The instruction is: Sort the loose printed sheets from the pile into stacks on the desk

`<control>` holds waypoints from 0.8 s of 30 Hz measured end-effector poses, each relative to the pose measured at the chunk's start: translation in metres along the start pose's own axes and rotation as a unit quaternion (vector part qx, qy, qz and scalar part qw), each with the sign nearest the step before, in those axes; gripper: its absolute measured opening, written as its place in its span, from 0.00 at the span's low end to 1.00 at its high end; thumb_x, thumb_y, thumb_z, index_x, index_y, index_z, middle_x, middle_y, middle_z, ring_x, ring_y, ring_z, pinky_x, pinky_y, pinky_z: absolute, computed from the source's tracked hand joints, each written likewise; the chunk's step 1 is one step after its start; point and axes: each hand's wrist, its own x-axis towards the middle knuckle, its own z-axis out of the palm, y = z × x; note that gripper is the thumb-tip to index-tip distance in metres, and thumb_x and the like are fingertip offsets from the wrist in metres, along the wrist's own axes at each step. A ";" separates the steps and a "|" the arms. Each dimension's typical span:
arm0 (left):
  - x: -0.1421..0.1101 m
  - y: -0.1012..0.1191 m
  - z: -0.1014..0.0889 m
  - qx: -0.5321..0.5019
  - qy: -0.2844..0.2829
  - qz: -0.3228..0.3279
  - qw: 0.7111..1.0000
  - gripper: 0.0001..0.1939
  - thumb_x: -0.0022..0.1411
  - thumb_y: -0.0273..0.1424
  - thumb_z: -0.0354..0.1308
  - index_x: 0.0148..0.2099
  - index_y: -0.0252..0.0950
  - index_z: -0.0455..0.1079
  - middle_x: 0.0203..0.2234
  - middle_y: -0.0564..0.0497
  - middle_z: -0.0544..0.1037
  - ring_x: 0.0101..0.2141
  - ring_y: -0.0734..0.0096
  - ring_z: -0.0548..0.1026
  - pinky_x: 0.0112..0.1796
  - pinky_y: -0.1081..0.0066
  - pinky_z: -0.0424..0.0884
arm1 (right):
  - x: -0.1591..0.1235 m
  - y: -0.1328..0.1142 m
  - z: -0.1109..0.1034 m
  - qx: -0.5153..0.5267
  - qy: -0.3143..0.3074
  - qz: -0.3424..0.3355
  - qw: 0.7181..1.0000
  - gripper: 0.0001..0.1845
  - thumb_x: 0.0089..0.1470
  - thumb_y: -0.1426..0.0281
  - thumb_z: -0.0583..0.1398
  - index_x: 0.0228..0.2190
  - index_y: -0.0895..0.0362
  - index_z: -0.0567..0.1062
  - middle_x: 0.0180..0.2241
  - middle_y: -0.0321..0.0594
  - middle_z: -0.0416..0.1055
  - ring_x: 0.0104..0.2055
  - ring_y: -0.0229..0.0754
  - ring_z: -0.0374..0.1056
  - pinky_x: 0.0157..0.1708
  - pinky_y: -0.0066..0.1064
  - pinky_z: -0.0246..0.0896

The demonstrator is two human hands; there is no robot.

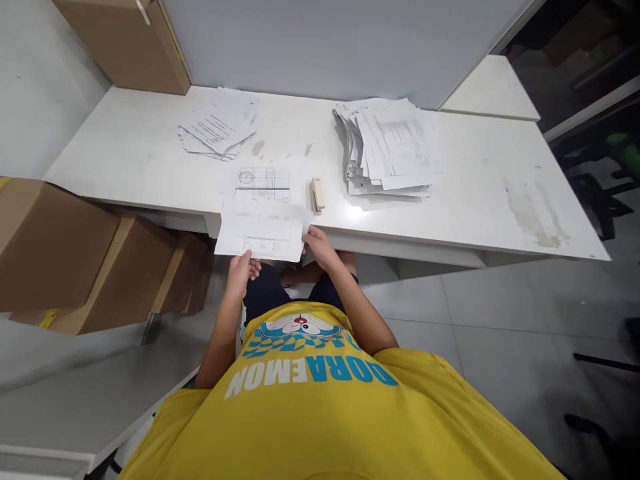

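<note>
Printed sheets of paper (261, 230) lie partly over the desk's front edge, above my lap. My left hand (243, 272) pinches their near edge, thumb on top. At the right edge, my right hand (319, 247) grips the same sheets between thumb and fingers. Beyond them on the desk is a sheet with a line drawing (263, 182), its near part covered by the held paper. A cream stapler (318, 195) rests just right of the papers, touched by neither hand.
A thick, uneven stack of papers (393, 147) sits at the back right of the white desk (480, 193). A smaller paper pile (217, 130) lies back left. Cardboard boxes (130, 267) stand left of the desk, and another box (125, 43) is on its far left corner.
</note>
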 end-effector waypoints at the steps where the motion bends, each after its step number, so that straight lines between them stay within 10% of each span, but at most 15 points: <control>1: 0.003 -0.002 -0.003 0.003 -0.008 -0.009 1.000 0.19 0.59 0.44 0.62 0.28 0.31 0.71 0.18 0.46 0.74 0.14 0.77 0.68 0.14 0.79 0.59 | -0.001 -0.001 -0.001 0.011 -0.002 0.003 1.000 0.18 0.46 0.53 0.65 0.28 0.54 0.71 0.21 0.31 0.68 0.21 0.35 0.60 0.20 0.29 0.57; 5: 0.014 -0.009 -0.006 -0.080 -0.031 -0.014 0.996 0.21 0.58 0.45 0.64 0.42 0.31 0.72 0.32 0.40 0.81 0.29 0.63 0.80 0.30 0.67 0.77 | -0.004 -0.003 0.003 0.001 0.001 0.013 1.000 0.26 0.47 0.44 0.62 0.33 0.54 0.73 0.26 0.37 0.73 0.26 0.40 0.66 0.25 0.32 0.62; 13: 0.030 -0.010 -0.007 -0.153 -0.042 0.040 0.987 0.20 0.48 0.37 0.73 0.38 0.31 0.73 0.30 0.43 0.81 0.35 0.61 0.81 0.40 0.62 0.79 | -0.007 -0.003 0.017 -0.024 -0.027 -0.071 0.997 0.25 0.41 0.60 0.68 0.42 0.52 0.74 0.45 0.39 0.77 0.49 0.50 0.71 0.49 0.42 0.67; 24: 0.081 0.105 -0.023 -0.095 -0.047 0.308 0.946 0.27 0.41 0.36 0.76 0.44 0.36 0.73 0.41 0.44 0.80 0.45 0.60 0.78 0.47 0.66 0.74 | 0.041 -0.075 0.008 -0.235 0.052 -0.257 0.936 0.15 0.54 0.61 0.60 0.43 0.51 0.76 0.32 0.37 0.74 0.38 0.48 0.67 0.47 0.43 0.64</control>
